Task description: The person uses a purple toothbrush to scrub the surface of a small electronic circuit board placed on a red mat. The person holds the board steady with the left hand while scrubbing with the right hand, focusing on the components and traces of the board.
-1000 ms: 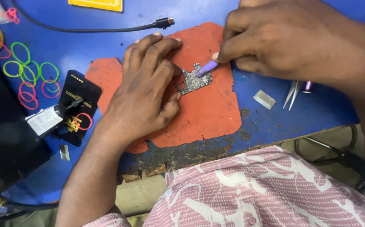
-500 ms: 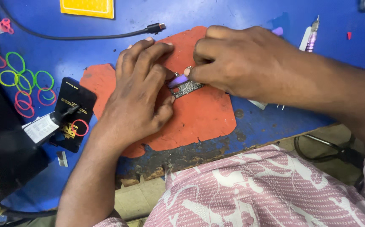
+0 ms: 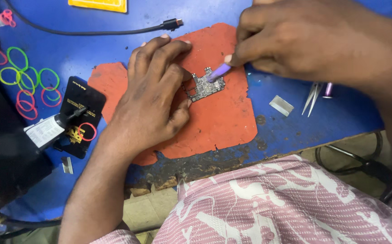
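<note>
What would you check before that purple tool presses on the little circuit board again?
1. Circuit board lies flat on the orange mat: ok.
2. Left hand steadies the board's left edge: ok.
3. Right hand grips the purple tool firmly: ok.
4. Tool tip rests on the board's upper part: ok; the exact spot it touches: cannot tell.
5. Tweezers and the small metal blade lie apart from the mat: ok.
6. Black cable stays off the mat: ok.
</note>
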